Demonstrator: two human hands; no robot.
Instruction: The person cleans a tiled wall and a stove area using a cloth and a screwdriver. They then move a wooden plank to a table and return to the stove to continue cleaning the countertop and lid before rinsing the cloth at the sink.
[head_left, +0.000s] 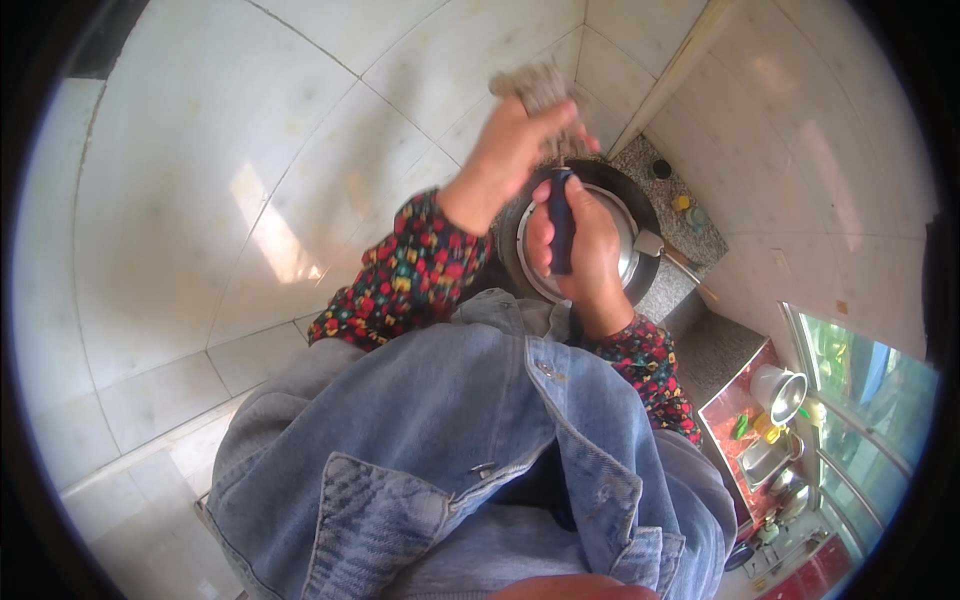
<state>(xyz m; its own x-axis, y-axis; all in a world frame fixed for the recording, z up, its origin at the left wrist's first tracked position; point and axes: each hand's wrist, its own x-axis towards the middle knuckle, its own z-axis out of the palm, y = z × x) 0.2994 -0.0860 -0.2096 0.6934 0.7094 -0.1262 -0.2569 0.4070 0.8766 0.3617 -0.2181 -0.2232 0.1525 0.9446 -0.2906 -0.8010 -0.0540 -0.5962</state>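
My left hand is closed around a crumpled grey-beige cloth, blurred at its edges. My right hand grips an upright dark blue handle just below it. The handle's metal collar points up at the cloth; whatever extends beyond it is hidden or blurred, so I cannot tell which tool it is. Under both hands lies a wide dark wok, with a round silvery metal pan or lid inside its rim. A metal spatula lies across the wok's right edge, its handle pointing away to the right.
Speckled stone counter surrounds the wok, with a yellow-topped jar and a small clear jar near the corner. White tiled walls close in left and right. Farther right, a red counter holds a pale pot and a steel tray below a window.
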